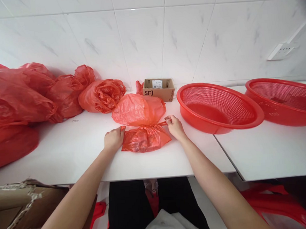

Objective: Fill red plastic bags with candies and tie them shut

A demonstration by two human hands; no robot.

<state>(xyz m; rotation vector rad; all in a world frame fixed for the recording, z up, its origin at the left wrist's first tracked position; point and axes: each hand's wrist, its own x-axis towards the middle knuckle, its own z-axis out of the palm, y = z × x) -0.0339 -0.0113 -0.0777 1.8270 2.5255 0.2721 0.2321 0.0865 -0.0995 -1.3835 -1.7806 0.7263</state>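
Note:
A red plastic bag lies flat and crinkled on the white table, with something darker faintly showing inside it. My left hand pinches its upper left corner. At its upper right, my right hand grips a thin twisted strip of the red plastic. The bag's top edge is gathered between the hands. Just behind it, a puffed-up, lighter red bag rests against the gathered edge.
Two red perforated baskets stand at the right. Behind the bags is a small cardboard box. Bulky red bags and a rolled red bundle fill the left. A torn carton stands at the lower left.

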